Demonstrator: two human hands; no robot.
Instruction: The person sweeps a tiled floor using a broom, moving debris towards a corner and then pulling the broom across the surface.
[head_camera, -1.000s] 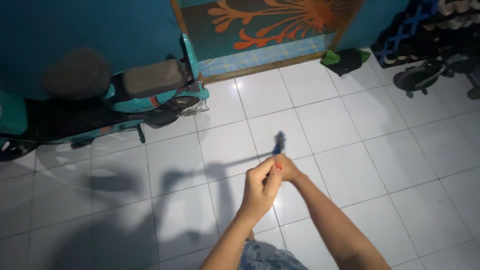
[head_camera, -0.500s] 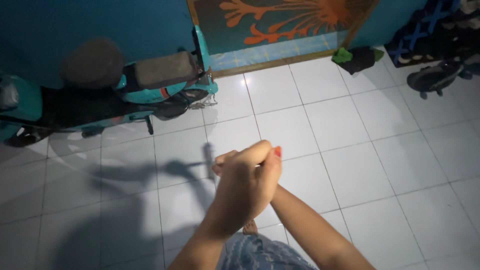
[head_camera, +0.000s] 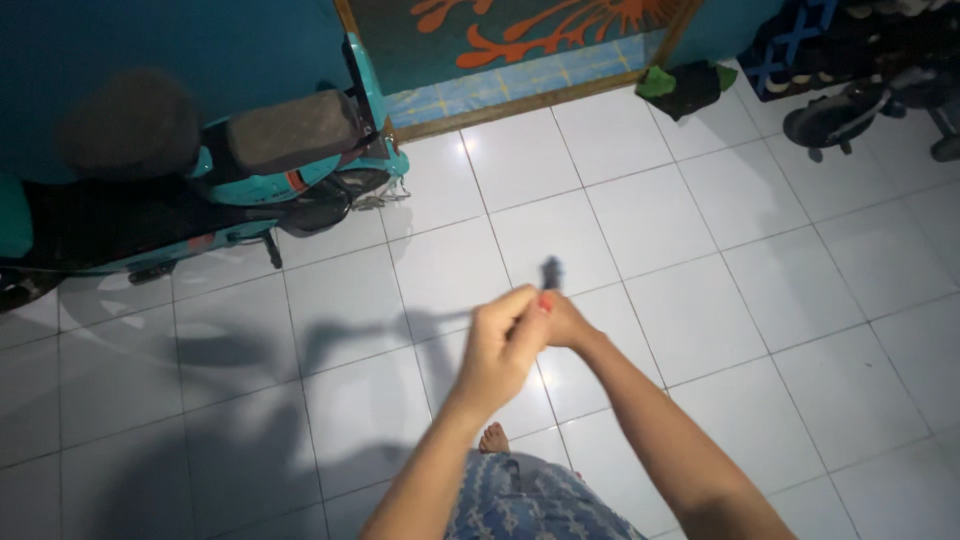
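White tiled floor (head_camera: 760, 250) across most of the view, shadowed at lower left. Teal wall (head_camera: 150, 40) along the top left. Parked against it, a teal scooter (head_camera: 250, 190) with a dark seat, tail end toward the middle. Framed panel (head_camera: 520, 40) at top centre, upright against the wall: dark ground, orange branching pattern, pale blue strip along its foot, wooden edge. Blue shoe rack (head_camera: 800, 40) at top right with dark footwear just beside it. Green and black cloth (head_camera: 685, 85) bundled on the tiles near the panel's corner. Both bare arms stretched out mid-frame, hands pressed together. Left hand (head_camera: 500, 345) clenched over the right hand (head_camera: 565, 322), both grasping a small dark blurred object (head_camera: 551, 272) poking up past the knuckles, held above the floor; kind not discernible.
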